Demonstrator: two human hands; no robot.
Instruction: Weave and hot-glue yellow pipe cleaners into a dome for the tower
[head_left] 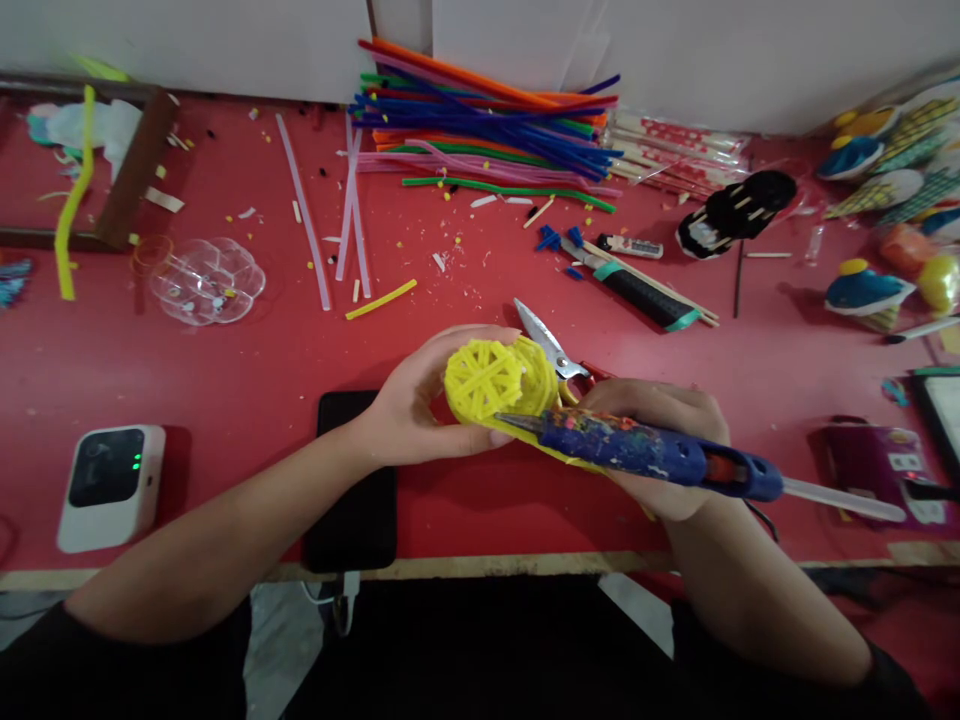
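Observation:
My left hand (420, 400) is closed around a yellow pipe-cleaner piece (484, 380), a rounded form with crossing strands on its face. In my right hand (667, 430) is a blue glue gun (630, 445), smeared with dried paint or glue. Its metal nozzle touches or nearly touches the lower edge of the yellow piece. A clear glue stick (840, 497) sticks out of the gun's back end. Some yellow strand runs under the gun toward my right hand. Scissors (547, 335) lie just behind the yellow piece, their handles partly hidden by my right hand.
A pile of coloured pipe cleaners (487, 120) lies at the back. A black-and-green cutter (637, 290) is to the right, near a black figure (735, 210). A black phone-like slab (349, 510) lies under my left forearm, and a white device (112, 487) stands left. Scraps dot the red table.

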